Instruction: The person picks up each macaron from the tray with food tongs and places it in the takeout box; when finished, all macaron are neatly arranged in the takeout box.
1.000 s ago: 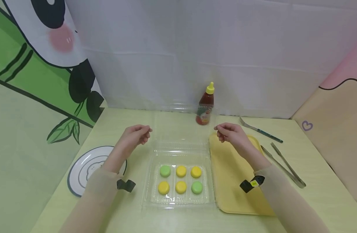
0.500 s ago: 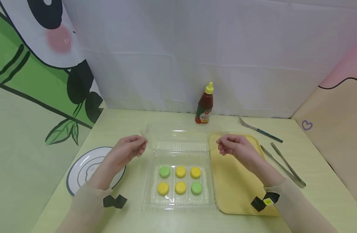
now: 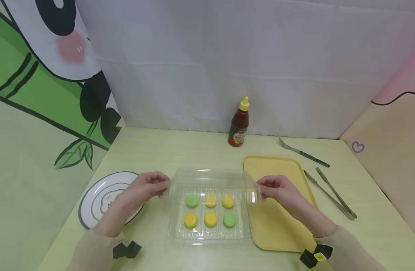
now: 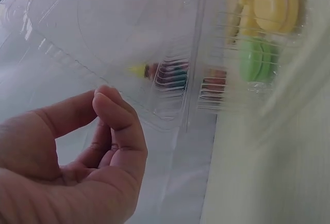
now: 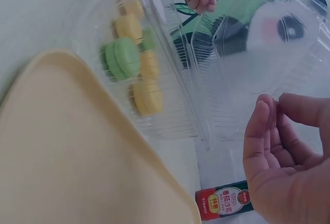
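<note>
A clear plastic clamshell box (image 3: 207,237) lies on the table with its see-through lid (image 3: 207,175) tilted over the base. Inside the base are several yellow macarons (image 3: 190,220) and two green macarons (image 3: 191,200), laid in two rows. My left hand (image 3: 150,188) pinches the lid's left edge between thumb and index finger. At the opposite edge, my right hand (image 3: 278,190) pinches the lid the same way. Both wrist views show the lid raised at an angle from its ribbed hinge, with the macarons visible through the plastic.
A yellow tray (image 3: 278,226) lies right of the box, under my right forearm. Beyond it are a fork (image 3: 304,152) and metal tongs (image 3: 333,195). A sauce bottle (image 3: 238,126) stands at the back. A white plate (image 3: 95,195) sits left, partly behind my left arm.
Both hands have come down and nearer, swinging the lid from leaning back behind the box to over the base. The macarons, tray, bottle and plate have stayed in place.
</note>
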{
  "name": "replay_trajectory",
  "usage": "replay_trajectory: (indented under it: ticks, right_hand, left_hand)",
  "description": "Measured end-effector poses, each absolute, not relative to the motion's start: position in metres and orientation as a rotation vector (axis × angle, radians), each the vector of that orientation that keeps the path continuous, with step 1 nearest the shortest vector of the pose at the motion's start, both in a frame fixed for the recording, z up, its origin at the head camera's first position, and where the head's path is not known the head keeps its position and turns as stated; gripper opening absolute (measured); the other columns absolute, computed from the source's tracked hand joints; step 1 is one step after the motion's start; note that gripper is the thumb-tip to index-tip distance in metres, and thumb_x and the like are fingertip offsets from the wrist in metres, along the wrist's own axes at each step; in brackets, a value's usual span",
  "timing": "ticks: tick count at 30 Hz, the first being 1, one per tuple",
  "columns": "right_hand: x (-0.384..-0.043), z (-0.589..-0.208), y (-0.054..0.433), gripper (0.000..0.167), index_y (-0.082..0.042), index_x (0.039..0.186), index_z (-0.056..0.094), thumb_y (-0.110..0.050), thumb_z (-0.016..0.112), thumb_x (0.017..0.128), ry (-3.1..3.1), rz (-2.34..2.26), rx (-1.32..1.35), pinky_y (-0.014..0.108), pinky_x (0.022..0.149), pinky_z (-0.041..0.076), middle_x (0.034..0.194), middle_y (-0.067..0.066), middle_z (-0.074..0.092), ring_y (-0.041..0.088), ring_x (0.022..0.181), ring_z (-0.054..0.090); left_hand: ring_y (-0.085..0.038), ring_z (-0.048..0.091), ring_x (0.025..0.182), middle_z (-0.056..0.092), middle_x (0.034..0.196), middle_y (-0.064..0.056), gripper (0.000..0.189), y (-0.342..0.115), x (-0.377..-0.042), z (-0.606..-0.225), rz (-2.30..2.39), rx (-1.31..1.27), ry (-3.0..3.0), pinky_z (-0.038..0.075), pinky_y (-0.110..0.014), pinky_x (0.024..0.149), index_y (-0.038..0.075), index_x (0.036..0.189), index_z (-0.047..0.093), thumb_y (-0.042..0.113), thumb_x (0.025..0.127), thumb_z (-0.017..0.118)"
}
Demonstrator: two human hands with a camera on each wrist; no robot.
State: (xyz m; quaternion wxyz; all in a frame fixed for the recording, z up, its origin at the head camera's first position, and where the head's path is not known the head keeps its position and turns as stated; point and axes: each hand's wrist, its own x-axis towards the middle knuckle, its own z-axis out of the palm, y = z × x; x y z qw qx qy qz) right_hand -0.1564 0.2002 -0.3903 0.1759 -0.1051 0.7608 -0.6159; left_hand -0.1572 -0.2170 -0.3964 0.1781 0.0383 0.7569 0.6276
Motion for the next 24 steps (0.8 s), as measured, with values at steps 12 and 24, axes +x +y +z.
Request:
replay_trajectory:
  ticks: [12, 24]
  right_hand:
    - [-0.147, -0.416, 0.202, 0.031, 0.018, 0.105, 0.061, -0.009, 0.069, 0.093, 2.114, -1.71, -0.335, 0.031, 0.072, 0.054, 0.081, 0.007, 0.068, 0.014, 0.072, 0.063]
    - [-0.143, -0.429, 0.199, 0.023, 0.009, 0.101, 0.068, -0.011, 0.073, 0.091, 2.198, -1.618, -0.309, 0.029, 0.066, 0.053, 0.084, 0.013, 0.069, 0.016, 0.07, 0.063]
  left_hand:
    - [-0.016, 0.059, 0.074, 0.064, 0.086, -0.01, 0.027, -0.218, -0.143, -0.408, 1.718, 0.245, 2.141, 0.05, -0.03, 0.076, -0.01, 0.108, 0.062, 0.013, 0.094, 0.068]
    - [-0.018, 0.057, 0.073, 0.063, 0.084, -0.013, 0.02, -0.215, -0.142, -0.416, 1.641, 0.258, 2.198, 0.05, -0.028, 0.068, -0.007, 0.105, 0.064, 0.009, 0.093, 0.069]
